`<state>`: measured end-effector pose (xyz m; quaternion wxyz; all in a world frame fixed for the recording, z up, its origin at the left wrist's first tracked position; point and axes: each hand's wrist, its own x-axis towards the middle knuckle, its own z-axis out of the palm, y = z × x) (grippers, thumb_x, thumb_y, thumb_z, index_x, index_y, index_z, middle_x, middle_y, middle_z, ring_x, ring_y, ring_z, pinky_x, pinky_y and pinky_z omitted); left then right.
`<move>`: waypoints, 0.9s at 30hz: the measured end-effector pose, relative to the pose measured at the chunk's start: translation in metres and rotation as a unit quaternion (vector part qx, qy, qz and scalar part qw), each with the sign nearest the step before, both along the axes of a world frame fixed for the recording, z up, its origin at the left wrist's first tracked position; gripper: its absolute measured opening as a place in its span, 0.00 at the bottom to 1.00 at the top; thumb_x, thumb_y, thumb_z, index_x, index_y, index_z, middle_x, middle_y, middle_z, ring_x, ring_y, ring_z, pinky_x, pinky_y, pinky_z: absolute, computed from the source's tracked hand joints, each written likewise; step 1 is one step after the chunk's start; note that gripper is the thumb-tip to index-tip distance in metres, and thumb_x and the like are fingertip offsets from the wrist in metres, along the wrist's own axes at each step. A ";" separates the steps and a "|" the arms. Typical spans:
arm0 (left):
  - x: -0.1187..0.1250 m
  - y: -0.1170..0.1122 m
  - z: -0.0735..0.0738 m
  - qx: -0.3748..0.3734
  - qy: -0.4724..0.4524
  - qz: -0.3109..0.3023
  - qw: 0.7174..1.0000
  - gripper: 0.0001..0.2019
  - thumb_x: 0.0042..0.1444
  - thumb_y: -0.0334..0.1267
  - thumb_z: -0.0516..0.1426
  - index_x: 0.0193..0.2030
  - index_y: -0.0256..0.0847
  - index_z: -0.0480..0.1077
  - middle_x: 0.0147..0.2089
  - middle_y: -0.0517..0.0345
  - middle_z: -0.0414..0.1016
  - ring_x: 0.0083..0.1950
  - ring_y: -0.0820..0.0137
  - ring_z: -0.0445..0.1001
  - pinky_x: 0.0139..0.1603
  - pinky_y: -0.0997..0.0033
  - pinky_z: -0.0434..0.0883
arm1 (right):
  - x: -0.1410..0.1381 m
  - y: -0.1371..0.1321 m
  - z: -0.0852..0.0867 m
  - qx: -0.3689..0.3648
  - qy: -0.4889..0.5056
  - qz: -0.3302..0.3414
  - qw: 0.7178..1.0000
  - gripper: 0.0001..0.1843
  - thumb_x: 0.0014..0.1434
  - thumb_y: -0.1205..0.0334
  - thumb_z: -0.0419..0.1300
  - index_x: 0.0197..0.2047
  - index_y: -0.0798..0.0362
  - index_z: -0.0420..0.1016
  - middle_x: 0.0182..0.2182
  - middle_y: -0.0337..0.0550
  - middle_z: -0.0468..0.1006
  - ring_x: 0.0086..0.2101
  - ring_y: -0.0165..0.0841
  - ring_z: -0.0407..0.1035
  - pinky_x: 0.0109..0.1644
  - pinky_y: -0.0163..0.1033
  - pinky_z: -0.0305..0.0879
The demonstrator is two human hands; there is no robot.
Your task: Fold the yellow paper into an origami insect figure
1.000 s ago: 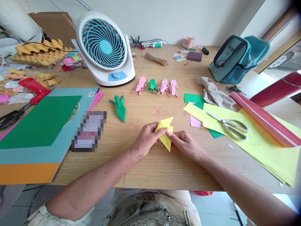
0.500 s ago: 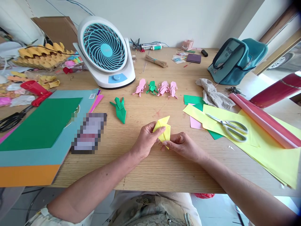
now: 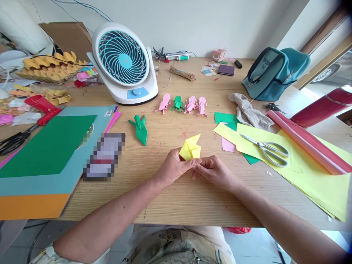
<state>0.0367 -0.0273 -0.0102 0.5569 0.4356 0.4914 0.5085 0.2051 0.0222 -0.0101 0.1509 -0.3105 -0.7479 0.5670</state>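
Observation:
A yellow folded paper piece (image 3: 190, 147), with pointed flaps at its top, is held just above the table near its front edge. My left hand (image 3: 176, 164) grips it from the left, the thumb lying across its lower part. My right hand (image 3: 213, 170) pinches its lower end, thumb and fingers closed near my left thumb. The bottom of the paper is hidden by my fingers. Left of it lies a green folded paper piece (image 3: 141, 130). Farther back stand pink paper figures (image 3: 190, 104) and a green paper figure (image 3: 178, 104) in a row.
A white and blue fan (image 3: 125, 62) stands at the back left. Scissors (image 3: 271, 149) lie on yellow sheets (image 3: 316, 183) at the right, beside a red bottle (image 3: 324, 106) and a teal bag (image 3: 275, 75). Coloured sheets (image 3: 49, 183) and a blurred phone (image 3: 105, 157) lie at the left.
My left thumb has slid down to the lower part of the yellow paper, beside my right fingertips. The paper's upper flaps now show more fully, and its lower tip is covered.

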 end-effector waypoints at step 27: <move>-0.009 0.004 0.005 -0.053 -0.048 0.017 0.997 0.22 0.38 0.45 0.72 0.24 0.37 0.64 0.20 0.69 0.59 0.21 0.82 0.52 0.20 0.78 0.51 | 0.005 0.002 -0.002 0.008 -0.004 0.055 0.998 0.27 0.62 0.41 0.58 0.27 0.57 0.76 0.21 0.37 0.69 0.22 0.25 0.55 0.26 0.34 0.49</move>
